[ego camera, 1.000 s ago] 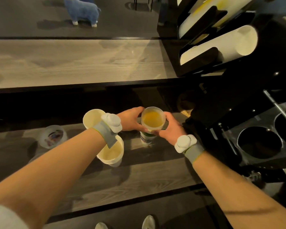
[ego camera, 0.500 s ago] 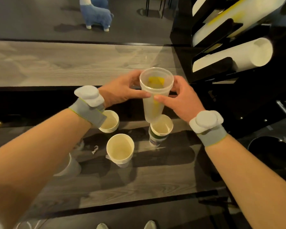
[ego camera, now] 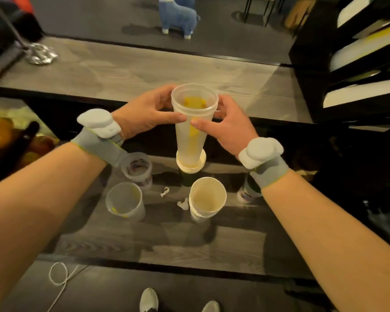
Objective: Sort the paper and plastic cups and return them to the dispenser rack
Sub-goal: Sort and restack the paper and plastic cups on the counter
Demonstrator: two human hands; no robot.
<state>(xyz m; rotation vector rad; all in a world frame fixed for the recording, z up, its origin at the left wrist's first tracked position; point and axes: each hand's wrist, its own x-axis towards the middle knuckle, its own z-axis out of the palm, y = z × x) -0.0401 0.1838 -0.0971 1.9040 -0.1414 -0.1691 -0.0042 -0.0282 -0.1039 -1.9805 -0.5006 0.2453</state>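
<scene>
On the dark wood surface [ego camera: 189, 244], a clear plastic cup [ego camera: 124, 202] stands at the left, with a printed plastic cup [ego camera: 136, 170] just behind it. The left hand [ego camera: 144, 113] curls its grip around the upper wall of the tall plastic cup stack [ego camera: 191, 131], held upright above the surface. The stack's base sits over the mouth of a paper cup stack [ego camera: 190, 164]; whether they touch cannot be told. A single paper cup [ego camera: 207, 199] stands nearer. The right hand [ego camera: 230, 124] grasps the same tall stack from the opposite side. The dispenser rack [ego camera: 347, 64] stands far right.
</scene>
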